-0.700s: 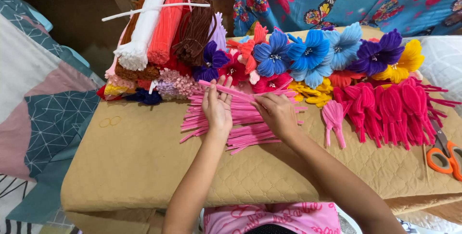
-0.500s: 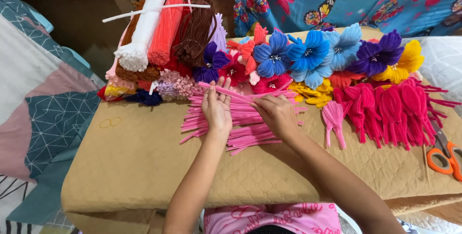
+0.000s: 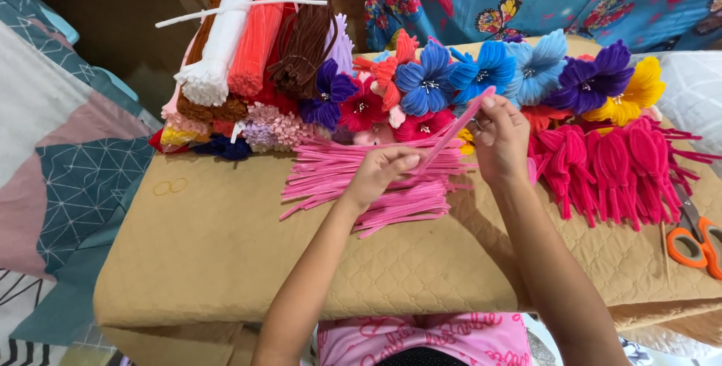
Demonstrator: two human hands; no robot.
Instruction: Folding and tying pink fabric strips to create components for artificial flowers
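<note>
Pink pipe cleaner (image 3: 453,129) lifted clear of pink pipe-cleaner pile (image 3: 368,185), slanting up to right; left hand (image 3: 380,174) pinches its lower end, right hand (image 3: 500,136) pinches its upper end, both closed on it; pile lies on tan quilted surface (image 3: 226,246) under hands; blue, purple, yellow flowers (image 3: 481,72) behind; bundled stems (image 3: 248,42) far left; pink looped petals (image 3: 602,163) just right of right hand; orange scissors (image 3: 696,234) at right edge

A home craft corner: bundled pipe cleaners (image 3: 248,42) and finished flowers (image 3: 481,72) line the far edge of a quilted tan counter (image 3: 226,246), with patchwork bedding (image 3: 53,163) on the left.
</note>
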